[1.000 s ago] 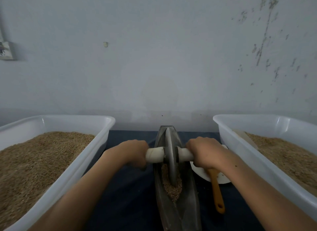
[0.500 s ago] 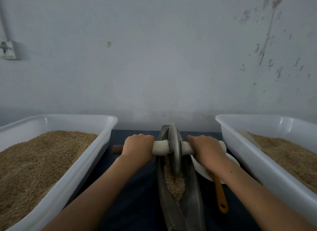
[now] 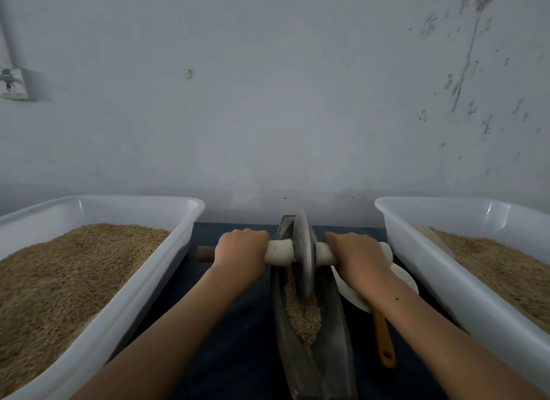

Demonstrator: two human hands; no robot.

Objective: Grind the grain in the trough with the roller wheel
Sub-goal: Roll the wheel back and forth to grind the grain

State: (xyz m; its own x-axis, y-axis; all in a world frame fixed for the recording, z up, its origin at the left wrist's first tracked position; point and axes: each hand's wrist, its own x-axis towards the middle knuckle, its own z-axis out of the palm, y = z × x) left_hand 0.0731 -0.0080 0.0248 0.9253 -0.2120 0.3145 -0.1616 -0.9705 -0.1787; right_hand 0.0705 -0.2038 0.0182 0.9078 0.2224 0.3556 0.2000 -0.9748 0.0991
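Note:
A dark, boat-shaped trough (image 3: 333, 352) lies lengthwise in front of me on a dark cloth, with a heap of brown grain (image 3: 303, 313) in its groove. The grey roller wheel (image 3: 303, 257) stands upright in the groove toward the far end, its lower edge in the grain. A white-wrapped axle (image 3: 278, 252) runs through the wheel. My left hand (image 3: 241, 252) grips the axle left of the wheel, and my right hand (image 3: 354, 257) grips it on the right. The brown bare end of the axle (image 3: 204, 253) sticks out past my left hand.
A white tub of grain (image 3: 125, 304) stands on the left, another white tub (image 3: 446, 283) with grain on the right. A white dish (image 3: 401, 280) and an orange-handled tool (image 3: 385, 343) lie between trough and right tub. A pale wall rises close behind.
The wheel has rolled away from me along the trough toward the wall, both hands going with it. More grain now lies uncovered on the near side of the wheel.

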